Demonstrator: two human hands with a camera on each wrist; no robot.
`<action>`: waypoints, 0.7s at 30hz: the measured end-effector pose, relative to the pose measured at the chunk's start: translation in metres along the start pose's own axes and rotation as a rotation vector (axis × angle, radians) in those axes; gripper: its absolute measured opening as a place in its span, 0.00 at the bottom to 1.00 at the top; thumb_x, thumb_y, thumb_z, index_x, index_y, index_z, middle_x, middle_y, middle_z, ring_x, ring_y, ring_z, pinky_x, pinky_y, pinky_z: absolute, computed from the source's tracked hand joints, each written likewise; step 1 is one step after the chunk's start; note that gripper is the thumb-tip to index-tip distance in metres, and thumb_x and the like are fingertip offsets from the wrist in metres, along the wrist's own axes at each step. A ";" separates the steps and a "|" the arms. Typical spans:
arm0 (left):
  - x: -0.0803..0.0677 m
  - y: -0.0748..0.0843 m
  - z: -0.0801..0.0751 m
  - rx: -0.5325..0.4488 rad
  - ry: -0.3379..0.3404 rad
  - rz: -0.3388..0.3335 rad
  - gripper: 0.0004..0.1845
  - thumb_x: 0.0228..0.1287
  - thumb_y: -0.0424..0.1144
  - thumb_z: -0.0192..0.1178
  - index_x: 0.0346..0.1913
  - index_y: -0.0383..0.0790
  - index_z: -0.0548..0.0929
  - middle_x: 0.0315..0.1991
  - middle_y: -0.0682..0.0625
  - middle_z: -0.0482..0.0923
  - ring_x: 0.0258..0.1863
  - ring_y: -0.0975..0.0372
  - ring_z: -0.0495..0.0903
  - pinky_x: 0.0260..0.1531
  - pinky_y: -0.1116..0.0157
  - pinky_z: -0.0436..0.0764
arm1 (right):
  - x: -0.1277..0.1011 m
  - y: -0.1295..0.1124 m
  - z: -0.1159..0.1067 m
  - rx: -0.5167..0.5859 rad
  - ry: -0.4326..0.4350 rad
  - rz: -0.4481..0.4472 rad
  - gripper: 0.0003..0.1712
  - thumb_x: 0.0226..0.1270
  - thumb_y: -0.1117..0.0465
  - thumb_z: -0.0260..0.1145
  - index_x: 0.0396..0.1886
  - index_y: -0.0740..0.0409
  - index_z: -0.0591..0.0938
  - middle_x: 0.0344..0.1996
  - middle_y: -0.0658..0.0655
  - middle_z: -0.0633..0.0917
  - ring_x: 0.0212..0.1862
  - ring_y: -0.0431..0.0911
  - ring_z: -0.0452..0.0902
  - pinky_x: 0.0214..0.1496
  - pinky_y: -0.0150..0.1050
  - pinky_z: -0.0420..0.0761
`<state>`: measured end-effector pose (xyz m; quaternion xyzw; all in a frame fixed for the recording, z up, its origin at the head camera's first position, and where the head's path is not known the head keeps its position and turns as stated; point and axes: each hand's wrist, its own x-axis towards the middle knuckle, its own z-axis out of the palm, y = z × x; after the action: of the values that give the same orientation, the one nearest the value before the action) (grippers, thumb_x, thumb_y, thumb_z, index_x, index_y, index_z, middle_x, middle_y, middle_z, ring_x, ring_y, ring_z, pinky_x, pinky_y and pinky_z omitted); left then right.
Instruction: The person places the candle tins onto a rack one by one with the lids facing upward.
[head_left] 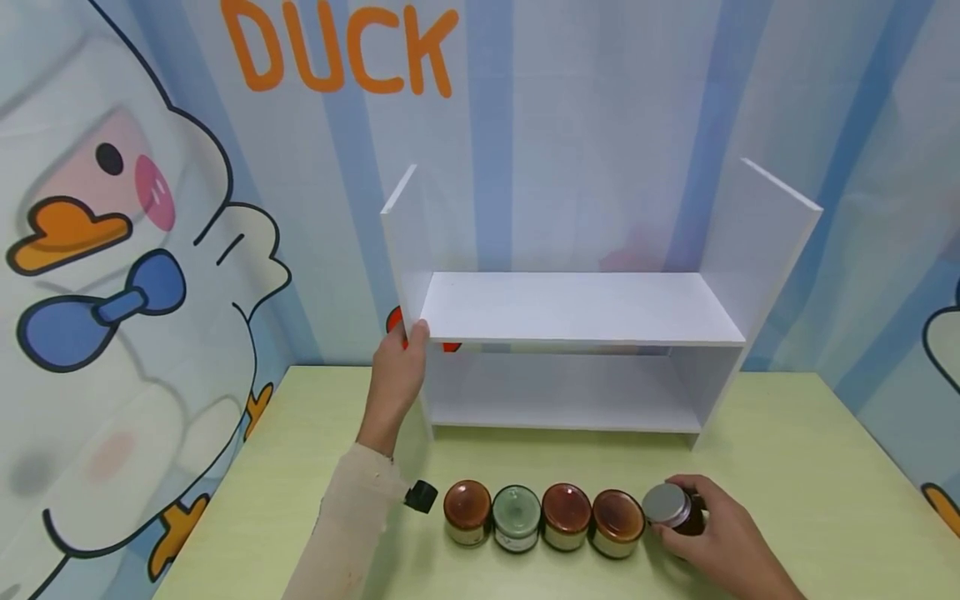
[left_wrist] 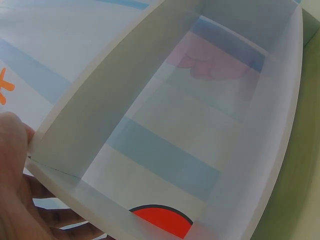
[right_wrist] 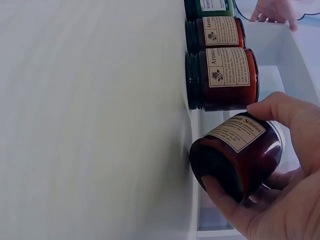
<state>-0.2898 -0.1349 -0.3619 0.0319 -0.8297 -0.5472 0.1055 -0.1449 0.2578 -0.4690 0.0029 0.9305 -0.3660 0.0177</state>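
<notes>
My left hand grips the left side panel of a white two-tier shelf, thumb in front. In the left wrist view its fingers lie along the outer side of the panel. My right hand holds a dark amber candle jar with a grey lid, tilted, at the right end of a row of jars. Its label reads partly "Sensation". The amber jar beside it is nearest. Further left stand another amber jar, a green jar and one more amber jar.
The row stands on a pale green table, in front of the shelf. Behind is a striped blue backdrop with a duck drawing. A small black piece sits at my left sleeve.
</notes>
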 end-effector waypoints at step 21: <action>-0.001 -0.001 0.000 -0.016 -0.002 0.004 0.33 0.76 0.61 0.42 0.72 0.43 0.71 0.66 0.46 0.74 0.59 0.49 0.73 0.61 0.41 0.72 | 0.002 0.010 0.000 0.126 -0.058 0.076 0.38 0.59 0.51 0.77 0.66 0.58 0.72 0.57 0.61 0.81 0.57 0.56 0.78 0.50 0.45 0.80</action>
<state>-0.2892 -0.1349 -0.3625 0.0286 -0.8256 -0.5535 0.1060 -0.1466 0.2651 -0.4754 0.0289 0.9038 -0.4229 0.0583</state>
